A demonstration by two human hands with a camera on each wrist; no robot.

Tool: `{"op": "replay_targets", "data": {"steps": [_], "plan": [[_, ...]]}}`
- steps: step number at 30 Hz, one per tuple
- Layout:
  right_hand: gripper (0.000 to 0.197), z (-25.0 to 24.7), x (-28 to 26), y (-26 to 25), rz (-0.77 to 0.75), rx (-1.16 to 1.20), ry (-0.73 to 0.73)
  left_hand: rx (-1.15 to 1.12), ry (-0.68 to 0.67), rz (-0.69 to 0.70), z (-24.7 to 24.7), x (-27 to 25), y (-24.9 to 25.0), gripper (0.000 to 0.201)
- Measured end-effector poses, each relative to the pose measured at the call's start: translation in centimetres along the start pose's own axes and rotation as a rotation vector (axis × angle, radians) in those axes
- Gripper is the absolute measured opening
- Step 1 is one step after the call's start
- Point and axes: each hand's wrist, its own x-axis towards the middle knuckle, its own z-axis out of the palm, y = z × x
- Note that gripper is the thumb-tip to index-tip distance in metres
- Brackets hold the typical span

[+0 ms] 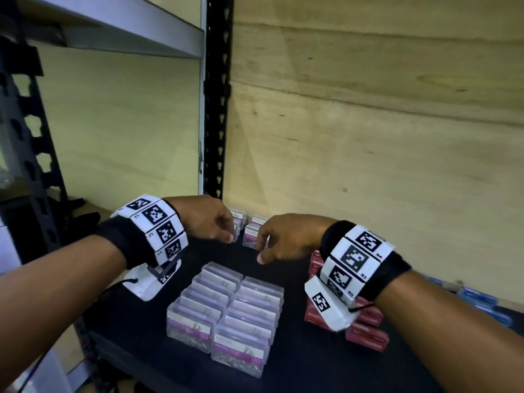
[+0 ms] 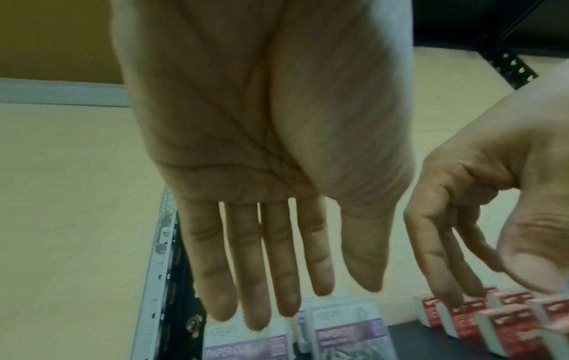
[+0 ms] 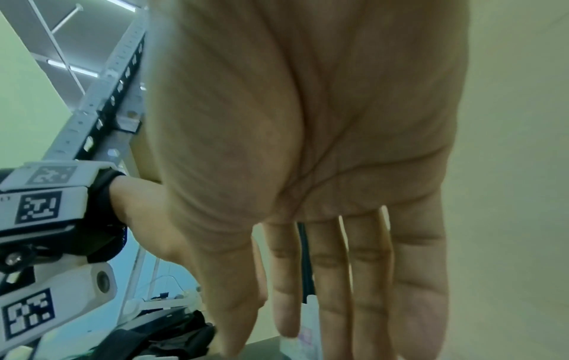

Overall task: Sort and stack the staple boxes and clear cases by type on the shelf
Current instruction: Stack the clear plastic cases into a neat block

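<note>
Clear cases (image 1: 226, 304) with purple paper-clip labels stand in two long rows mid-shelf. Two short stacks of the same clear cases (image 1: 251, 232) sit at the back by the black upright. Red staple boxes (image 1: 365, 330) lie at the right, partly hidden by my right wrist. My left hand (image 1: 231, 235) hangs over the back left stack with its fingers pointing down and holds nothing. In the left wrist view the left hand (image 2: 320, 292) is open above the back cases (image 2: 348, 326). My right hand (image 1: 262, 251) hovers empty over the back right stack; the right hand (image 3: 286, 328) shows straight fingers.
Blue boxes (image 1: 476, 299) line the far right of the black shelf (image 1: 297, 364). A plywood wall (image 1: 368, 137) closes the back. The black slotted upright (image 1: 218, 109) stands just behind the back stacks, and a grey shelf (image 1: 113, 24) is overhead at the left.
</note>
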Motion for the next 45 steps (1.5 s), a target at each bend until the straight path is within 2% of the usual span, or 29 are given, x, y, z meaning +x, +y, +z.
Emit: {"op": "replay_targets", "data": {"steps": [3,5,12,19,36,45], "plan": [[0.035,-0.5,2.4,1.2,0.046,-0.087,0.090,0.092,0.103,-0.011,-0.3,2.3,-1.5,0.033],[0.038,-0.6,4.1,2.0,0.084,-0.143,0.100,0.133,0.133,-0.001,-0.4,3.7,-2.4,0.032],[0.041,-1.1,8.0,3.6,0.103,-0.138,0.084,0.137,0.105,-0.017,-0.1,7.0,-4.3,0.025],[0.034,-1.0,9.5,3.6,0.063,-0.087,0.038,0.078,0.087,-0.016,0.2,8.0,-4.4,0.023],[0.029,0.5,4.8,2.8,0.038,0.040,0.017,0.011,-0.013,0.062,0.7,4.5,-1.0,0.019],[0.031,1.3,1.2,1.1,0.038,0.025,0.010,-0.027,-0.036,0.110,1.4,1.6,0.1,0.023]]}}
